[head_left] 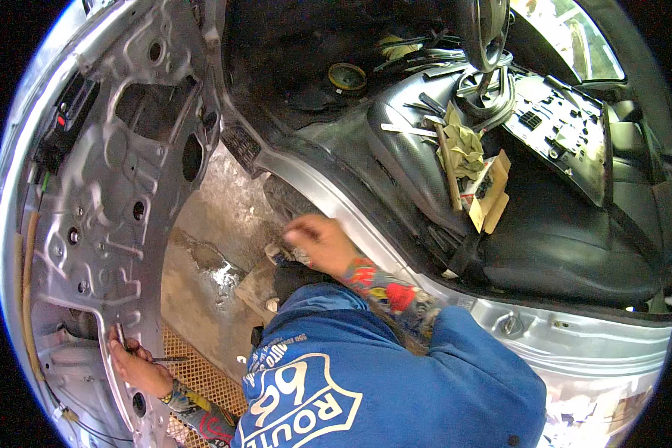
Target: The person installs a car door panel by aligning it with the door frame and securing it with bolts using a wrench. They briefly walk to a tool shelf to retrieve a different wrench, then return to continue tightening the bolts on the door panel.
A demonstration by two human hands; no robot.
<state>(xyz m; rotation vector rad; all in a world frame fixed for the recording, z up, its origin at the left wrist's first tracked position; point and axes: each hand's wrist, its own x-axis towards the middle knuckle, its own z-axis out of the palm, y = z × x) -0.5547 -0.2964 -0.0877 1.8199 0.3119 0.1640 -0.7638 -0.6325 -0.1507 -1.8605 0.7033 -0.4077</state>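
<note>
My left hand (pixel 138 367) is closed around a slim dark tool (pixel 170 359), whose thin rod sticks out to the right; its exact kind is hard to make out. That hand is against the bare metal inner panel of the opened car door (pixel 97 246), near its lower edge. My right hand (pixel 322 243) hovers in front of me, beside the silver door sill (pixel 351 213). It is slightly blurred, its fingers loosely apart, and nothing shows in them.
The black car seat (pixel 567 257) at right bears a removed door trim panel (pixel 556 134) and an opened cardboard box (pixel 489 198). A round speaker-like part (pixel 347 77) lies in the footwell. Below the door are wet concrete (pixel 216 261) and a tan grating (pixel 183 347).
</note>
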